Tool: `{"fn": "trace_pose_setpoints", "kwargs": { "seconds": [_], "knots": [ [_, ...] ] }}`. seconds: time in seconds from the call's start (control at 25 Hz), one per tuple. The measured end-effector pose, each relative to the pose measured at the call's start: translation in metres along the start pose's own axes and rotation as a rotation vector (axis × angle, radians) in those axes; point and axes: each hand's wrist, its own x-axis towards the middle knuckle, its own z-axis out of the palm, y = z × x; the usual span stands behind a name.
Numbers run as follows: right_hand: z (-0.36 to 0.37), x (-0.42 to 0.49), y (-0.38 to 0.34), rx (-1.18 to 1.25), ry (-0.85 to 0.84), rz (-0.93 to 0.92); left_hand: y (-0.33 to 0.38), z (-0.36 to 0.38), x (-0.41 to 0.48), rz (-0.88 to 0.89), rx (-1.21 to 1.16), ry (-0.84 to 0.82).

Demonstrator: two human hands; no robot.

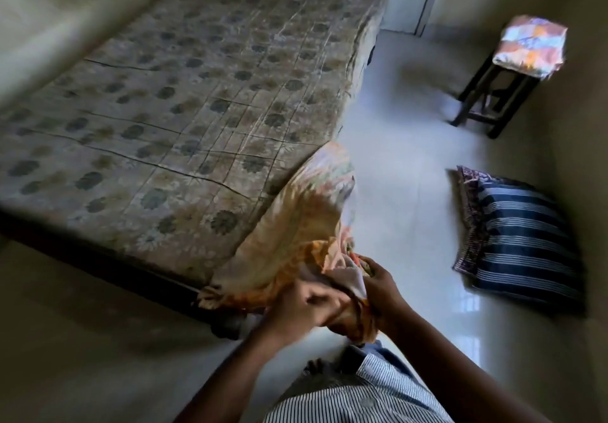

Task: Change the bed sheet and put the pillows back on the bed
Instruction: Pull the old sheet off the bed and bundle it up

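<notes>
I have the sheet bunched in both hands, low in front of me, just off the near right corner of the bed. My right hand is closed round the gathered end, fingers curled into the cloth. My left hand sits just beside it on the same wad, and though it is blurred, its fingers look curled into the cloth too. From my grip the sheet fans away to the far side and a little left, its long axis slanting from the bunch towards the bed corner, where the loose part lies against the mattress edge. A frilled end trails at the near left, by the dark frame. So the free cloth lies left of and beyond my fingers, and the left hand is the nearer one to it. Whether this is the old sheet or the fresh one I cannot tell; a folded cloth rests on a stool at the far right. The pillows lie on the floor well to the right, not yet back on the bed. I judge the next move is a pull along that slant, with the left hand leading
</notes>
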Motion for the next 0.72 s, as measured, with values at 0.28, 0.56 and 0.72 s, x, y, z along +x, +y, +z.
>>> {"fn": "trace_pose_setpoints", "kwargs": {
  "seconds": [0.28,0.56,0.72],
  "knots": [
    [-0.062,-0.072,-0.012,-0.364,0.138,-0.261,0.009,0.018,0.146,-0.598,-0.277,0.156],
    [-0.122,-0.127,-0.01,-0.267,0.389,-0.325,0.054,0.116,0.181,-0.587,-0.29,-0.191],
    [-0.177,-0.128,-0.013,-0.144,0.697,-0.145,0.07,0.135,0.179,-0.286,-0.632,0.044]
  ]
}}
